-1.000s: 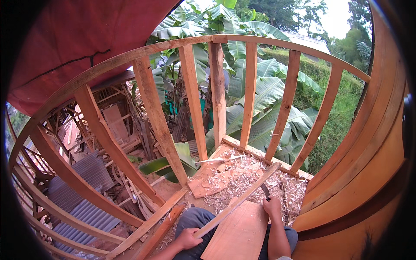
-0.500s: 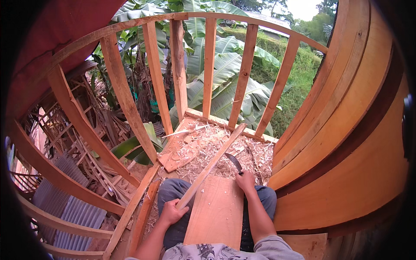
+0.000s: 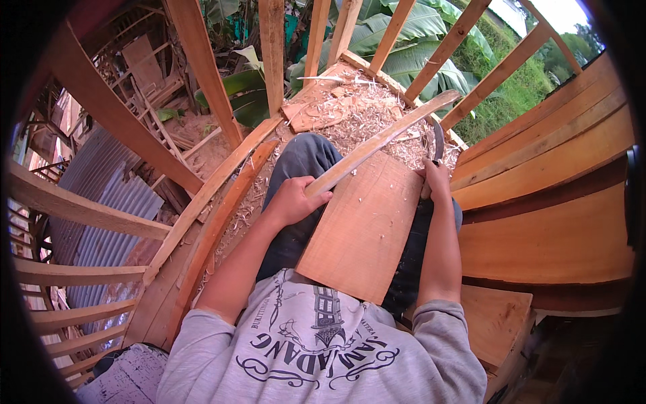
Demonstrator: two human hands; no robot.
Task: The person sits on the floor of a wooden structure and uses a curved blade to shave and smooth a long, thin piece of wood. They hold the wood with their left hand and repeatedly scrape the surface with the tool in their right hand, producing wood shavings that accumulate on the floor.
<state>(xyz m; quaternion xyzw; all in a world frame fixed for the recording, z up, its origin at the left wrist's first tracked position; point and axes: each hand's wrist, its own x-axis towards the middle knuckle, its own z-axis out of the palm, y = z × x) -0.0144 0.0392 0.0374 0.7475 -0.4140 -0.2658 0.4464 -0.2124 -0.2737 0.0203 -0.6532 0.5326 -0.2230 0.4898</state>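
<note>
Left hand (image 3: 296, 200) pinching near end of wooden strip (image 3: 383, 143), slanting far-right over board (image 3: 367, 222) | right hand (image 3: 437, 180) closed round curved knife (image 3: 439, 140), board's far right; blade contact unclear to us | we'd brace strip, pare away from left hand

Open-air woodworking spot, floor strewn with wood shavings (image 3: 367, 111), slatted timber railing (image 3: 272, 54), broad green leaves (image 3: 410, 57) beyond.

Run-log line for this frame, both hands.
left hand: grips wooden strip | right hand: holds curved blade | wide board: on lap | wood shavings: beyond board
</note>
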